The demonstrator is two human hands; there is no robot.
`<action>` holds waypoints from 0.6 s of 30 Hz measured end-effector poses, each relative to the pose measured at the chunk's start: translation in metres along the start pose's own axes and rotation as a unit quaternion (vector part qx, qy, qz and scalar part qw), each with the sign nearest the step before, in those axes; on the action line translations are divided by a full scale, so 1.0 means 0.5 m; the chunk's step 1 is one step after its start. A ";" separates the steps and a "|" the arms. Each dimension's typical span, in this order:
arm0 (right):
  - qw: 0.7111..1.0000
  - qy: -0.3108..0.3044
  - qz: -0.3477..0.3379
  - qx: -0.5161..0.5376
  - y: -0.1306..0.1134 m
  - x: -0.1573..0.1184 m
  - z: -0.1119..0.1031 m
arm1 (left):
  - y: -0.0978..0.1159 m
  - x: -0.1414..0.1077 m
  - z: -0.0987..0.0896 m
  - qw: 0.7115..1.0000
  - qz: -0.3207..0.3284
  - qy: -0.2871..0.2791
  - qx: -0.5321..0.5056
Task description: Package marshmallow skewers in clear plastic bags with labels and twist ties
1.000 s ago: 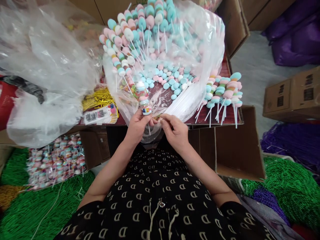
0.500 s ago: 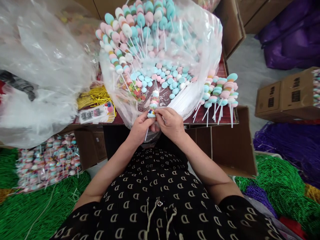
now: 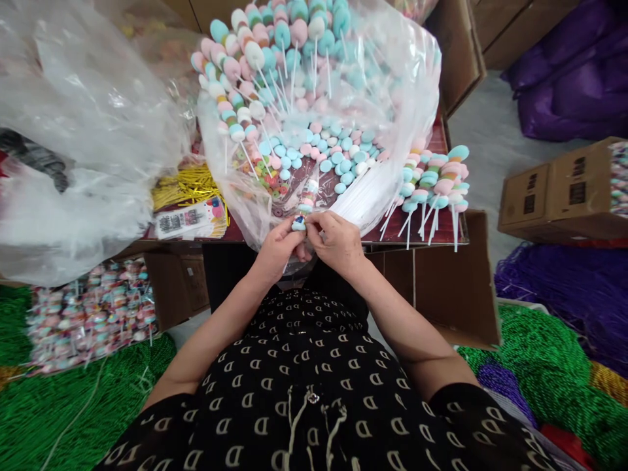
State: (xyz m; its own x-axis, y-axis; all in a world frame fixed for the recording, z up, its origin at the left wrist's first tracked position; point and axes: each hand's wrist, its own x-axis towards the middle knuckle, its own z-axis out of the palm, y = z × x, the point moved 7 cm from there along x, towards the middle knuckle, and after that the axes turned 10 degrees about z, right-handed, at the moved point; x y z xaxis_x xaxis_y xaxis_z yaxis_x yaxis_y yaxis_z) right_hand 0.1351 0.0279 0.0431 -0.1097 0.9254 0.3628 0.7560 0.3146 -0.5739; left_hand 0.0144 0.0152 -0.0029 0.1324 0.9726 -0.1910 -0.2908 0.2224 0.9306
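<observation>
A soft candy skewer [image 3: 307,201] stands nearly upright between a worker's two hands, its pastel stack rising above the fingertips and its blue-and-white lower end pinched at the meeting point of both hands. The left hand [image 3: 279,249] and right hand [image 3: 338,245] are closed narrowly on it, the fingers of the right hand [image 3: 318,222] pressing in from one side and the left thumb [image 3: 289,226] from the other; the exact grip is partly hidden. Just behind the hands, a large clear plastic bag [image 3: 409,78] holds a heap of pink, blue and white candy skewers, and a bundle of white sticks [image 3: 356,203] lies at its near edge. More skewers [image 3: 434,186] lie beside the bag on a dark red tabletop [image 3: 417,232], near gold twist ties [image 3: 184,190] and a stack of printed cards [image 3: 191,219]. A crumpled plastic sheet [image 3: 73,144] spreads to the left. Below, wrapped candy skewers [image 3: 91,314] rest on green bead strands [image 3: 73,418], an open cardboard box [image 3: 454,284] sits to the right, and purple bead strands [image 3: 559,294] lie beyond it.
</observation>
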 end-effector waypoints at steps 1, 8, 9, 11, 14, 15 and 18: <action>1.000 -0.001 0.011 0.000 0.004 0.001 0.003 | -0.002 -0.001 0.002 1.000 -0.008 -0.003 -0.015; 0.998 -0.034 0.025 0.040 0.024 -0.002 0.017 | -0.020 -0.004 0.006 0.999 -0.020 0.008 -0.024; 0.998 -0.035 0.017 0.040 0.025 -0.005 0.017 | -0.021 -0.005 0.005 1.000 -0.016 0.014 -0.010; 0.999 -0.030 0.001 0.039 0.026 -0.010 0.015 | -0.020 -0.004 0.001 0.999 0.003 0.030 0.033; 0.999 -0.011 -0.020 0.048 0.026 -0.018 0.010 | -0.011 -0.005 -0.006 0.992 0.035 0.057 0.110; 0.998 -0.004 -0.027 0.052 0.026 -0.020 0.009 | -0.009 -0.005 -0.008 0.989 0.039 0.065 0.124; 0.998 0.004 -0.032 0.058 0.027 -0.024 0.007 | -0.016 -0.006 -0.005 0.995 0.004 0.063 0.078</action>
State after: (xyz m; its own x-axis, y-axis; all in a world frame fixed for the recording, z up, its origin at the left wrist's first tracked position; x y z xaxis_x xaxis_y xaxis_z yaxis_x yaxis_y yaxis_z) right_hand 0.1441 0.0219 0.0285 -0.1496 0.9007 0.4079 0.6682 0.3961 -0.6297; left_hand 0.0137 0.0108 -0.0106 0.0090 0.9773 -0.2118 -0.1385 0.2110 0.9676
